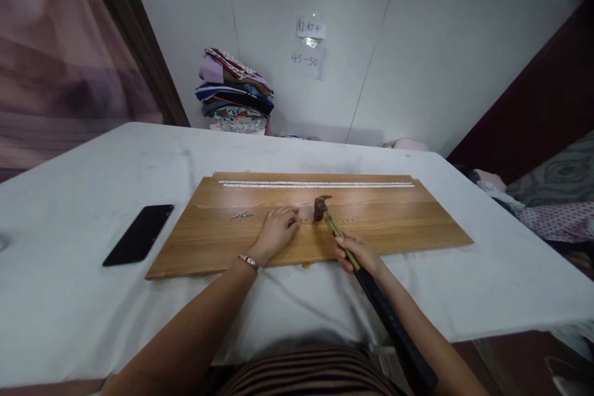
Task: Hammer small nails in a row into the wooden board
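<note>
Gripping hammer (377, 298) with right hand (367, 253); resting left hand (275, 232) on board (399, 216), can't tell if pinching anything; seemingly nailing, needing careful aim

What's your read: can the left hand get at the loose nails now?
Probably yes: the loose nails lie on the board just left of the left hand, with nothing visible between; the hammer is on the other side.

Dim, soft light lays faint sheen on the board (309, 241).
</note>
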### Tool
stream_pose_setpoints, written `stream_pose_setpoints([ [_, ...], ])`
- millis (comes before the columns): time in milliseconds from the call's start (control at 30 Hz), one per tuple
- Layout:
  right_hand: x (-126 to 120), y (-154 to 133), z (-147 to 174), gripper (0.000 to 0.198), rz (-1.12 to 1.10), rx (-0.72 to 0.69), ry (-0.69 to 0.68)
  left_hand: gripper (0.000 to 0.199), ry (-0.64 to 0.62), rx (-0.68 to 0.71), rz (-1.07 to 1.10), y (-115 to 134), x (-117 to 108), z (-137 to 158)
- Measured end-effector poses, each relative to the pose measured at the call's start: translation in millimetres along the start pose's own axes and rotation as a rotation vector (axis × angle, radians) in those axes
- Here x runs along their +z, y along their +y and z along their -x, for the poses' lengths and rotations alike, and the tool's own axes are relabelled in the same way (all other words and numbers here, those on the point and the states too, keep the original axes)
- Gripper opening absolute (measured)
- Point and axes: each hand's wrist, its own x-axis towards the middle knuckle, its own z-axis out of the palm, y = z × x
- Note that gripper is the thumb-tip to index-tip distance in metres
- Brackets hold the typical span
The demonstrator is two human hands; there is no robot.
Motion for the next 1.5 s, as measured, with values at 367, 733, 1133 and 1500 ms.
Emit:
stream_pose_setpoints([
  [367, -6, -12, 5, 0.038, -0.007, 0.021, -0.045, 0.010, 0.018, 0.005, 0.018, -4, 4, 0],
  [733, -8, -20, 6, 0.037, -0.007, 0.029, -0.058, 0.015, 0.015, 0.029, 0.018, -12, 8, 1],
  [1133, -16, -22, 1, 0.033, 0.001, 0.060, -0.079, 0.016, 0.003, 0.040, -0.002, -10, 6, 1],
  [1500, -27, -20, -3, 0.033, 0.045, 0.083, -0.099, 0.017, 0.012, 0.033, 0.016, -10, 6, 0],
])
